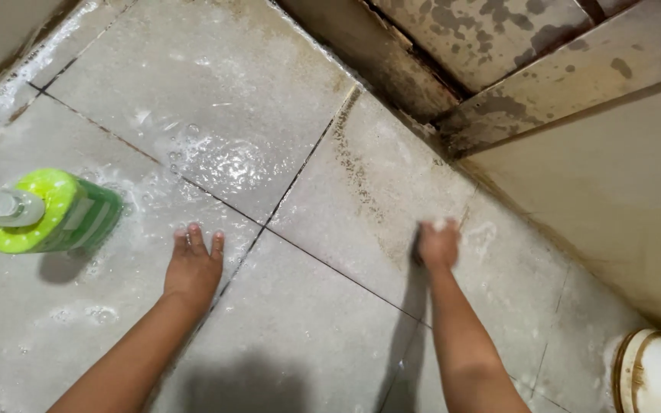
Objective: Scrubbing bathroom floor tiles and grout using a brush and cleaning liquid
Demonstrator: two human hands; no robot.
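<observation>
Wet, soapy floor (284,329) of grey tiles is seen throughout, bounded by a stained wall (613,176) at right. A white pipe (656,375) is seen at lower right. A green bottle (51,212) stands at left, near the left hand (193,264), which is pressed flat, fingers spread, holding nothing. The right hand (437,245) is closed around a small pale scrubber (440,224), pressed to the tile near the wall.
</observation>
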